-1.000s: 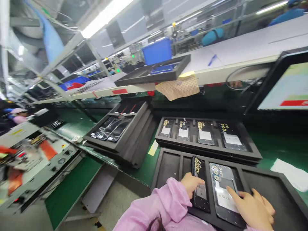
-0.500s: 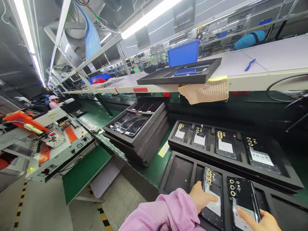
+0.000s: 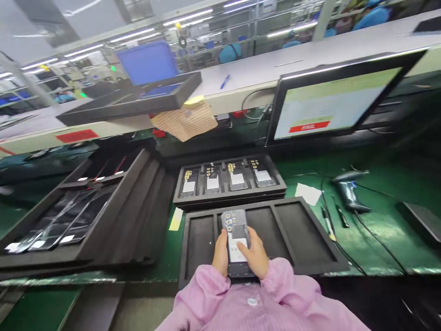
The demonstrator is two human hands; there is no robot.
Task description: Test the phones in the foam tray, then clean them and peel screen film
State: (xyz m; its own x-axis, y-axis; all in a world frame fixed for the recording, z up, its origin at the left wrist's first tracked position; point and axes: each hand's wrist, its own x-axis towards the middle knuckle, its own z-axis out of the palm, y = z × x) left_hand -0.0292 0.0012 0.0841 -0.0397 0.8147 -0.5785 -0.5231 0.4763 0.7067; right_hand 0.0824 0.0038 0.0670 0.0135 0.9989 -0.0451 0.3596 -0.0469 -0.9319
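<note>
A phone without its back cover (image 3: 237,220), showing gold camera rings and a white label, is held upright in front of my chest. My left hand (image 3: 220,253) is closed along its left edge. My right hand (image 3: 255,254) grips the other edge, thumb lying across the label. Whether a second phone lies beneath it is hidden. Under and behind my hands is a black foam tray (image 3: 298,228) with long compartments; none of the visible ones holds a phone. Beyond it, another foam tray (image 3: 230,199) carries several similar phones in separate slots.
On the left stands a stack of foam trays (image 3: 138,207) with glossy dark panels in the top one. A monitor (image 3: 339,101) showing a red banner, a handheld scanner (image 3: 349,191) and cables are on the right. A shelf above bears a blue bin (image 3: 148,63).
My view has swung to the right. Two phones were apart, one at each hand, over the near tray; now both hands are together around one visible phone, closer to my body.
</note>
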